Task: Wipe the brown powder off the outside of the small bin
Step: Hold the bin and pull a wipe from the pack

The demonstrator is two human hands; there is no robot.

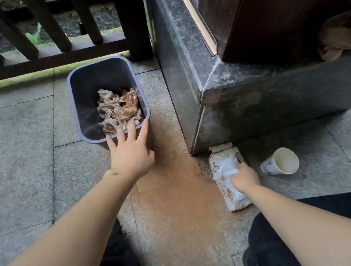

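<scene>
Brown powder [171, 178] coats the floor beside the small bin [82, 113] at upper centre, so with your left hand [131, 155] spread open on its rim and your right hand [244, 178] pinching a tissue [226, 166] from the pack [224, 191], dragging either through it could re-soil the bin.

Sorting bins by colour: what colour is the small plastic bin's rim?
Lavender-blue, around the small plastic bin; it shows in the head view.

The small bin [80, 96], just beyond the left hand's fingertips [146, 123], looks like smooth, matt grey-purple plastic. Inside lie crumpled, brown-stained paper tissues [118, 111]. The right hand's fingers [239, 169] pinch a soft white tissue [226, 166] from a glossy plastic pack [227, 195]. Beside them lies a matt paper cup [281, 161] on rough granite paving [27, 152].
</scene>
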